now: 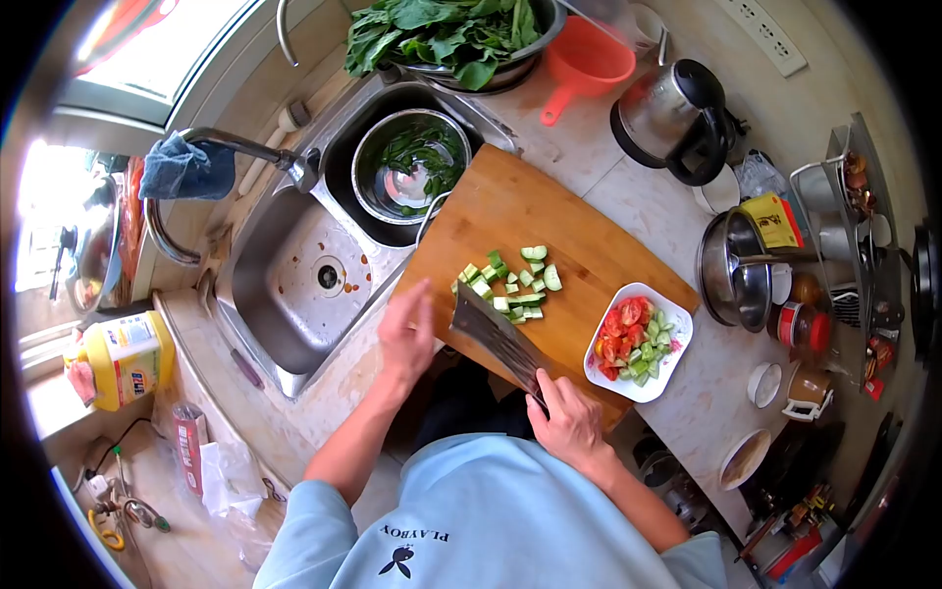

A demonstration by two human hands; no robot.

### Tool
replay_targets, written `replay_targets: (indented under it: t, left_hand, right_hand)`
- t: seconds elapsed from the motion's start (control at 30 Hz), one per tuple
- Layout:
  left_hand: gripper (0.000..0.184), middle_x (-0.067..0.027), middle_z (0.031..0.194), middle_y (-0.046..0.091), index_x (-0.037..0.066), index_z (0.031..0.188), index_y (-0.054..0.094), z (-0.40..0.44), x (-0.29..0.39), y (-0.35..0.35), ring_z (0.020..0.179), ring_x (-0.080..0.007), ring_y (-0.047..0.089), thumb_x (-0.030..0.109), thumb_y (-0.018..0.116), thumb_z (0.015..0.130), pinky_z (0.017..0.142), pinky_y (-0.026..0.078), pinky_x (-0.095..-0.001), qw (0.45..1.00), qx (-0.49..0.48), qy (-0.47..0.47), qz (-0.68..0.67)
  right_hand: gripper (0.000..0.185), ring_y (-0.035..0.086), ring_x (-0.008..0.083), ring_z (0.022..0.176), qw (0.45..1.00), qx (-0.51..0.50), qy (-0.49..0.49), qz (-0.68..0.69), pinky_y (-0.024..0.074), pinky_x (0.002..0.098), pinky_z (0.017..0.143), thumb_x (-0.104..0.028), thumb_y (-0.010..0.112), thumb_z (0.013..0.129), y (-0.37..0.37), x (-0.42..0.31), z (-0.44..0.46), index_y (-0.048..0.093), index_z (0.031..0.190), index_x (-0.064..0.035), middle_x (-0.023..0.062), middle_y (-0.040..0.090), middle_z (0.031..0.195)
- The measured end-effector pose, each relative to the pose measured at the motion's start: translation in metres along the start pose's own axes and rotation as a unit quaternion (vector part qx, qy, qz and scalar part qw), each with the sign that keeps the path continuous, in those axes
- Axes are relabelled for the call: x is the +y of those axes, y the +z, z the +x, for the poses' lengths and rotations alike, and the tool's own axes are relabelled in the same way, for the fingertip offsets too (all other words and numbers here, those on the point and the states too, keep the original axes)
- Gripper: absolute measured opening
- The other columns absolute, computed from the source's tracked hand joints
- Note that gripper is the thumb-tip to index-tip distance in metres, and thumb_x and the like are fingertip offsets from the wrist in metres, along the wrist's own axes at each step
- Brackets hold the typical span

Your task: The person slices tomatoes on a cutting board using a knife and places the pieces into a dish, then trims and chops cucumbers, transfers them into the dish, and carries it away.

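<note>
A wooden cutting board [589, 245] lies across the counter, with chopped cucumber pieces [510, 285] in a loose cluster on it. My right hand [569, 417] is closed around the handle of a cleaver [498, 337]. The blade points up and left, its tip end beside the cucumber. My left hand [407, 329] hovers left of the blade near the board's edge, fingers stretched out and somewhat blurred, holding nothing. On the board's right end sits a white dish [677, 358] with cut tomato [625, 329] and cucumber chunks side by side.
Left of the board is a double sink [285, 344]; a metal bowl [368, 167] of greens stands in one basin. Leafy vegetables [442, 39] fill a basin behind. A red strainer [589, 59], a kettle [672, 113] and steel bowls [721, 265] line the back and right.
</note>
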State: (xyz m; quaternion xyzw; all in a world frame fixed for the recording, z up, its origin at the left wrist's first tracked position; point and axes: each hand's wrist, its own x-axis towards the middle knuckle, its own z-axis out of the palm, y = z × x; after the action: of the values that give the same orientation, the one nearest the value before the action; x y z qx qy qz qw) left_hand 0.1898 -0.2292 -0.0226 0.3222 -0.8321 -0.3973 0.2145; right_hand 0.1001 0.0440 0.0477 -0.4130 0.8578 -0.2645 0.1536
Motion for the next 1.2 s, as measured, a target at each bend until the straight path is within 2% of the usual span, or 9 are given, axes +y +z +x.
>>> replay_targets:
  t: [0.1,0.2,0.33,0.43,0.57,0.73,0.83,0.93,1.2]
  left_hand:
    - [0.035,-0.0176,0.130,0.073,0.002,0.133,0.070,0.035,0.018,-0.019,0.119,-0.0359,0.069,0.004,0.068,0.099,0.103,0.053,-0.0439,0.997,0.006,0.081,0.003]
    - [0.043,-0.0168,0.139,0.069,0.003,0.141,0.065,0.071,0.021,-0.015,0.129,-0.0365,0.063,0.004,0.067,0.098,0.111,0.048,-0.0460,0.971,-0.083,0.209,0.084]
    - [0.059,-0.0158,0.152,0.059,0.005,0.148,0.058,0.081,0.041,0.039,0.141,-0.0375,0.052,0.025,0.073,0.095,0.116,0.042,-0.0494,0.923,-0.258,0.260,0.115]
    - [0.070,-0.0144,0.156,0.056,0.006,0.153,0.054,0.088,0.070,0.075,0.144,-0.0372,0.049,0.038,0.073,0.094,0.120,0.038,-0.0512,0.880,-0.340,0.309,0.122]
    - [0.072,-0.0112,0.156,0.056,0.006,0.149,0.056,0.096,0.066,0.087,0.143,-0.0341,0.050,0.047,0.073,0.092,0.122,0.034,-0.0529,0.823,-0.408,0.358,0.169]
    - [0.082,-0.0099,0.159,0.053,0.007,0.150,0.057,0.094,0.039,0.051,0.149,-0.0369,0.045,0.058,0.074,0.088,0.125,0.029,-0.0575,0.820,-0.398,0.390,0.129]
    - [0.106,-0.0113,0.166,0.047,0.009,0.159,0.048,0.073,0.017,0.037,0.155,-0.0419,0.037,0.070,0.079,0.078,0.127,0.022,-0.0625,0.860,-0.348,0.343,0.143]
    - [0.123,-0.0136,0.167,0.045,0.009,0.163,0.041,0.059,0.008,0.042,0.155,-0.0459,0.035,0.075,0.084,0.068,0.128,0.021,-0.0638,0.874,-0.311,0.332,0.173]
    - [0.111,-0.0113,0.170,0.040,0.009,0.162,0.042,0.091,0.028,0.057,0.158,-0.0427,0.030,0.061,0.085,0.073,0.130,0.021,-0.0609,0.843,-0.383,0.343,0.158]
  right_hand:
    - [0.041,0.067,0.0301,0.068,0.999,0.024,-0.044,0.016,0.0537,0.0420,0.058,-0.020,0.078,0.090,-0.004,0.012,-0.011,0.070,0.126,-0.0005,0.0113,0.062,0.087]
    - [0.037,0.067,0.0342,0.076,0.996,0.034,0.010,0.078,0.0544,0.0450,0.066,-0.016,0.076,0.093,-0.010,0.011,-0.035,0.068,0.124,0.0020,0.0145,0.066,0.092]
    - [0.037,0.068,0.0448,0.087,0.968,0.093,0.180,0.149,0.0551,0.0509,0.074,-0.017,0.067,0.101,0.002,0.005,-0.044,0.058,0.130,0.0048,0.0236,0.066,0.102]
    - [0.040,0.066,0.0496,0.094,0.953,0.165,0.216,0.135,0.0535,0.0537,0.081,-0.017,0.064,0.104,0.025,0.004,-0.027,0.053,0.133,0.0073,0.0286,0.066,0.107]
    - [0.040,0.064,0.0524,0.101,0.930,0.119,0.266,0.225,0.0520,0.0549,0.087,-0.020,0.059,0.108,0.040,0.007,-0.019,0.051,0.134,0.0086,0.0329,0.065,0.112]
    - [0.040,0.062,0.0257,0.060,0.882,0.095,0.315,0.338,0.0495,0.0432,0.060,-0.028,0.052,0.112,0.058,0.023,-0.037,0.050,0.132,0.0073,0.0131,0.061,0.075]
    - [0.036,0.060,0.0186,0.059,0.858,0.069,0.289,0.419,0.0481,0.0365,0.055,-0.028,0.048,0.115,0.058,0.039,-0.041,0.051,0.129,0.0048,0.0084,0.060,0.076]
    - [0.032,0.060,0.0158,0.058,0.848,0.040,0.292,0.439,0.0482,0.0331,0.053,-0.029,0.045,0.116,0.062,0.038,-0.037,0.052,0.123,0.0019,0.0060,0.059,0.076]
    - [0.039,0.057,0.0166,0.048,0.808,0.052,0.402,0.427,0.0464,0.0334,0.046,-0.038,0.039,0.116,0.075,0.025,-0.021,0.049,0.099,-0.0050,0.0040,0.055,0.063]
